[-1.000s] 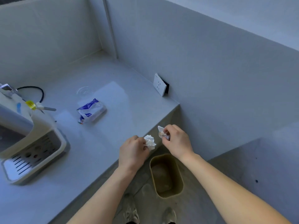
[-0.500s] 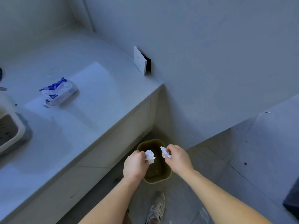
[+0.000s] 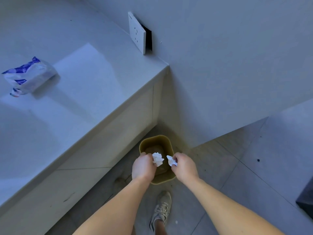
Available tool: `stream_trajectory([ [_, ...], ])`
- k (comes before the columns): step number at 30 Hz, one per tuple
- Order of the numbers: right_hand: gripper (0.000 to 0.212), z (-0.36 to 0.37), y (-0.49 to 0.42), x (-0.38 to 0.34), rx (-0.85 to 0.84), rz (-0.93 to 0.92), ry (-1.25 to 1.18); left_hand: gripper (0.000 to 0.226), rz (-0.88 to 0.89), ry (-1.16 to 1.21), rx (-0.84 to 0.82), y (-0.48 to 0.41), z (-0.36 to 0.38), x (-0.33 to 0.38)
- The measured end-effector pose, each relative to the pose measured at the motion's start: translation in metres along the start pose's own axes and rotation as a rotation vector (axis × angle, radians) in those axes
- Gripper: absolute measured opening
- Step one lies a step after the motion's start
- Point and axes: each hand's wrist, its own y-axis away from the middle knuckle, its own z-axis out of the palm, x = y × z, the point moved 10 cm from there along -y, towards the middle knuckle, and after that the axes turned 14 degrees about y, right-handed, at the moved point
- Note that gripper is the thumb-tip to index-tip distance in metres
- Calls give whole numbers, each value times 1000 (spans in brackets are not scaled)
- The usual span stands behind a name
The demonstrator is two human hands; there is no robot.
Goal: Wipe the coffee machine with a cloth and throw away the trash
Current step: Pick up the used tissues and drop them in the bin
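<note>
A small olive-brown trash bin (image 3: 155, 139) stands on the floor in the corner between the counter and the wall. Over its opening my left hand (image 3: 143, 167) grips a crumpled white tissue wad (image 3: 158, 159). Beside it my right hand (image 3: 184, 166) pinches a second, smaller white tissue wad (image 3: 171, 161). Both wads hang directly above the bin's inside. The coffee machine is out of view.
A grey counter (image 3: 81, 92) runs along the left, with a blue-and-white wipes packet (image 3: 28, 77) lying on it. A white socket plate (image 3: 136, 32) hangs loose from the wall. My shoe (image 3: 161, 209) stands on the tiled floor just below the bin. A dark object (image 3: 305, 200) is at the right edge.
The view has tilted down and the coffee machine has left the frame. Both hands, still holding their tissue wads, have dropped from counter-edge height to just above the bin.
</note>
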Motion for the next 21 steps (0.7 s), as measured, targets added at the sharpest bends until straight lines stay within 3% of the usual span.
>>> stream_trajectory([
  [9, 21, 6, -1, 14, 28, 41, -78, 45, 16, 0, -12, 2, 8, -10],
  [21, 26, 2, -14, 5, 35, 72, -126, 40, 141, -36, 2, 7, -21, -3],
])
